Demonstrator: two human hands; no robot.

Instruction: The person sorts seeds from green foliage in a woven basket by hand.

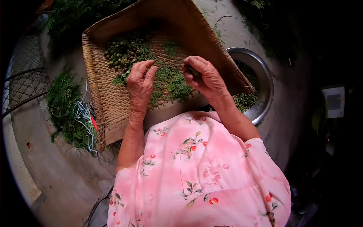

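Observation:
My left hand is over the wicker basket, its fingers curled and the thumb close to the index fingertip. Whatever lies in that pinch, if anything, is too small to name. To its right, my right hand has its fingers curled inward. Something small and dark shows in its palm, but I cannot make it out. Below and between the hands, feathery green sprigs lie on the woven bottom. A heap of small round greenish-brown cones sits in the basket beyond my left hand.
Right of the basket stands a metal bowl with more small cones inside, partly covered by the basket's edge. Green branches and pale plastic strings lie at the left. More greenery is at the back.

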